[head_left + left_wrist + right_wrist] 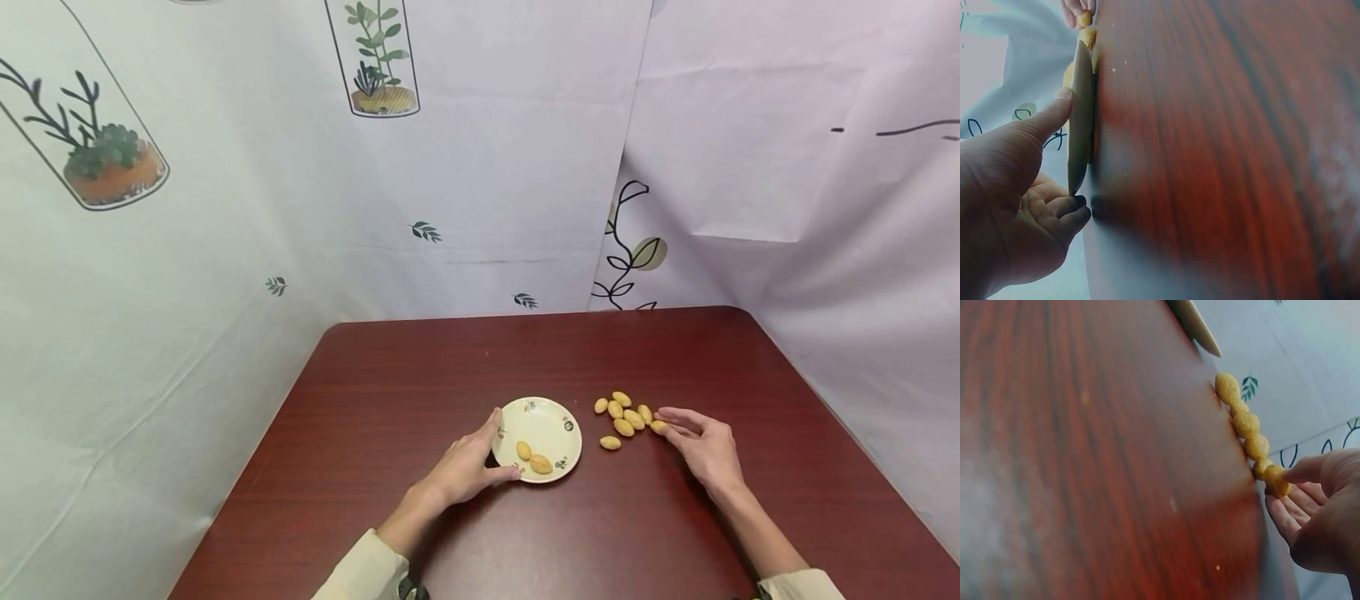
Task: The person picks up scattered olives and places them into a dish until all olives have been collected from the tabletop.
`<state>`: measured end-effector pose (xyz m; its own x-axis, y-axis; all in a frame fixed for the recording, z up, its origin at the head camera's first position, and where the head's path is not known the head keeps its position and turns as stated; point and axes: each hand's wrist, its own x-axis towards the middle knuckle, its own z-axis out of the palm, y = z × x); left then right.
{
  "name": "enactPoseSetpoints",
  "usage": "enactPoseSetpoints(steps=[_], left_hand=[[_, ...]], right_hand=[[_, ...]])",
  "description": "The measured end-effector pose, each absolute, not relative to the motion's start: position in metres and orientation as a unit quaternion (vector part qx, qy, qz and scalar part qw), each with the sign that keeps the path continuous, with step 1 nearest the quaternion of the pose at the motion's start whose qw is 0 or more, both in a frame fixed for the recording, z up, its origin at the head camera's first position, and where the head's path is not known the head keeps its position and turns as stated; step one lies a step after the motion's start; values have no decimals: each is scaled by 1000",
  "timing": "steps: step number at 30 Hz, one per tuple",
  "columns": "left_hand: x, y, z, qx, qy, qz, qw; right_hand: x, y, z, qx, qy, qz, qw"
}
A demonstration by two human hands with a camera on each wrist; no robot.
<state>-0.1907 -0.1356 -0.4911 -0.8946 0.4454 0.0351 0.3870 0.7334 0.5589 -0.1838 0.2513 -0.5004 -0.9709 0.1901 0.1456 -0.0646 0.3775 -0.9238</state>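
Observation:
A round cream plate point(555, 425) with small printed motifs stands on the table, with two yellow, oval, nut-like pieces point(540, 464) lying in it. My left hand point(461, 468) holds the plate's left rim between thumb and fingers; the left wrist view shows the plate point(1080, 125) edge-on. To the right of the plate lies a loose cluster of several similar pieces point(623, 427), and one single piece point(611, 442) lies just in front of them. At the cluster's right end my right hand point(705, 450) pinches one wrinkled yellow piece point(1277, 481) between thumb and fingertips.
The dark red wooden table point(390, 383) has rounded far corners. Pale fabric point(510, 183) printed with plants hangs behind it and along both sides.

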Motion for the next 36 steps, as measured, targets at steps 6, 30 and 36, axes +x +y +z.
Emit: enactPoseSetpoints(steps=[6, 30, 36], left_hand=[[-191, -136, -490, 223, 930, 288, 51], [-190, -135, -490, 225, 933, 279, 46], [-190, -135, -490, 225, 931, 284, 47]], right_hand=[[-182, 246, -498, -31, -818, 560, 128], [-181, 185, -483, 39, -762, 638, 106], [-180, 167, -484, 52, -746, 658, 86]])
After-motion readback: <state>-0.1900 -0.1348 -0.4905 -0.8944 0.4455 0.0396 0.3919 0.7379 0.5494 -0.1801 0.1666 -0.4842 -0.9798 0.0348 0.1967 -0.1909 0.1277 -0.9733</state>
